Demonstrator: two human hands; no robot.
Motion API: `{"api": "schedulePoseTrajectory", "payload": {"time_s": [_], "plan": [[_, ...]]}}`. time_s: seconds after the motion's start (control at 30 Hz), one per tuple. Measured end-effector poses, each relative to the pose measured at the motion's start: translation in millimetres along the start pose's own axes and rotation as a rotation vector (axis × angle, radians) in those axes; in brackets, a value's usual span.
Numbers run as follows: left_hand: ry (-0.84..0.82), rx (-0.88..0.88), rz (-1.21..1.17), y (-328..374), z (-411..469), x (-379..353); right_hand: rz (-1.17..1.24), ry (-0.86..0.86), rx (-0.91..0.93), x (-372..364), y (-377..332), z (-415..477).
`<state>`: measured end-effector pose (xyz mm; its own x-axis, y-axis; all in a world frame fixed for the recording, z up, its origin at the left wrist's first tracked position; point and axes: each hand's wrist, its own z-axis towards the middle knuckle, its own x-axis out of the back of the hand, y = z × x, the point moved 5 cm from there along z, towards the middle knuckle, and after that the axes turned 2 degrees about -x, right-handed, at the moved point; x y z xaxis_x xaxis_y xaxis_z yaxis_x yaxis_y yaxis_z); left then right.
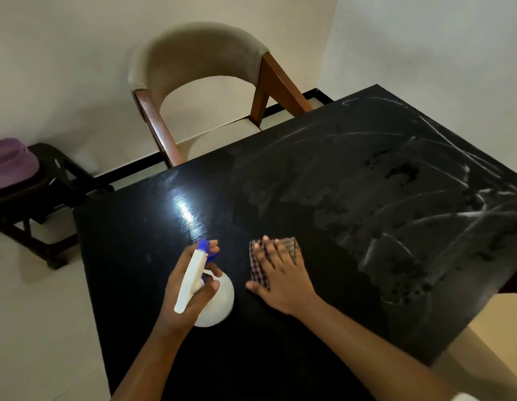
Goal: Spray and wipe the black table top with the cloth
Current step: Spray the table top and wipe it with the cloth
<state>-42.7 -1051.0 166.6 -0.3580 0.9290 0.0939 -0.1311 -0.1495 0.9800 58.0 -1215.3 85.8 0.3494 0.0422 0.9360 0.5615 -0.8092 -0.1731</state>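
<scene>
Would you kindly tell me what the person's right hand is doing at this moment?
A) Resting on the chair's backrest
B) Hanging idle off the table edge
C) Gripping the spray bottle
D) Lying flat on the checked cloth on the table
D: the right hand lies with straight fingers on the checked cloth on the black table top, while the left hand grips the spray bottle.

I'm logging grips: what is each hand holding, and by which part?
Left hand grips the white spray bottle at its neck. Right hand holds nothing; it presses flat on the checked cloth.
</scene>
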Motion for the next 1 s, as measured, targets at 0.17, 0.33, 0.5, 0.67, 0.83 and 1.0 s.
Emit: {"api": "schedulePoseTrajectory", "payload": {"time_s": [0.17, 0.33, 0.5, 0.67, 0.83, 1.0], "plan": [[-0.009, 0.065, -0.001, -2.8, 17.3, -4.1, -0.1, 0.083, 0.072, 2.6, 3.1, 23.7], [0.123, 0.112, -0.046, 0.3, 36.0, -1.9, -0.092, 0.18, -0.045, 25.3, 25.0, 104.8], [0.128, 0.125, 0.034, 2.7, 51.9, -8.7, -0.012, 0.16, -0.156, 43.7, 35.9, 148.9], [0.169, 0.133, 0.064, 2.0, 56.5, -7.8, -0.068, 0.1, 0.115, 32.1, 37.7, 107.9], [0.22, 0.19, 0.049, -1.3, 66.3, -7.5, -0.17, 0.126, 0.343, 5.2, 33.1, 50.4], [0.221, 0.215, 0.034, -5.0, 77.2, -7.6, -0.194, 0.162, 0.43, 7.2, 32.2, 74.2]]}}
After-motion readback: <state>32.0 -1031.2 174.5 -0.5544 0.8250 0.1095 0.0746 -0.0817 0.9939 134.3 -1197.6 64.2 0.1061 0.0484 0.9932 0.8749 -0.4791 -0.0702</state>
